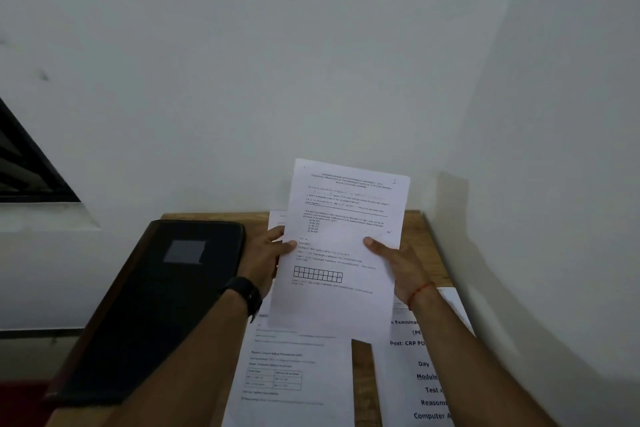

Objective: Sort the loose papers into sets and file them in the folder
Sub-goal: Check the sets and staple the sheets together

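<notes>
Head view, only view available.

Progress: sorting stage, filing not begun as far as I can judge. The folder [166, 305] lies shut on the left side of the worktop [362, 381], and no paper shows at its edges. Two sheets lie loose on the worktop below my arms: a form sheet [287, 374] with a small table at lower left, and a title sheet [429, 374] in bold print at lower right, with a strip of bare wood between them. The edge of another sheet [275, 218] shows behind my left fingers; I cannot tell whether it is held or lying flat. Left to do, by my estimate: place the held paper in its set, gather the rest, open the folder, and file.

Hands: left hand [265, 260] pinches the left edge of the held sheet [341, 246], thumb on the front, fingers behind. Right hand [398, 263] grips the right edge the same way.

Held sheet: raised above the worktop, tilted towards me, right of the folder and apart from it. White, printed in small text blocks, a short list of options, a gridded box low on the page, and a handwritten mark in the top right corner. Flat, uncreased. One sheet or several: cannot tell.
</notes>
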